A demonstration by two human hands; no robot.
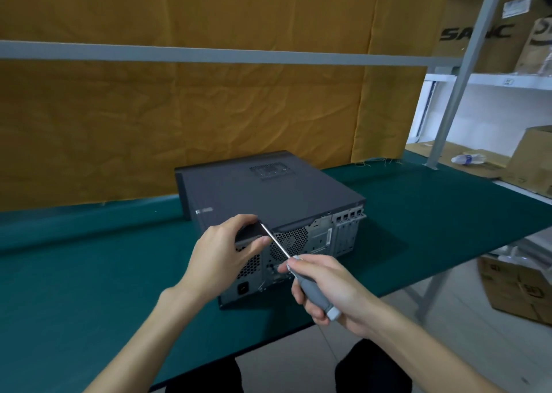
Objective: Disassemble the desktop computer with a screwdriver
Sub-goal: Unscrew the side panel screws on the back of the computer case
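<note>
We work on the desktop computer [268, 195], flat on the green table [89, 288].
Our left hand [221, 252] grips its top rear lip; right hand [331, 291] grasps the screwdriver [313, 291], tip by left fingers.

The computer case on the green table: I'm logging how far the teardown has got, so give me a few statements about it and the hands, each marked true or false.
1. The right hand holds a screwdriver by its grey handle. True.
2. The top cover of the computer case is already off and lies beside it. False: the cover is on the case.
3. The left hand grips the upper rear corner of the case. True.
4. The screwdriver tip is at the power socket low on the back panel. False: it points at the top rear edge, next to the left fingers.
5. A plastic bottle lies on cardboard off to the right. True.
</note>
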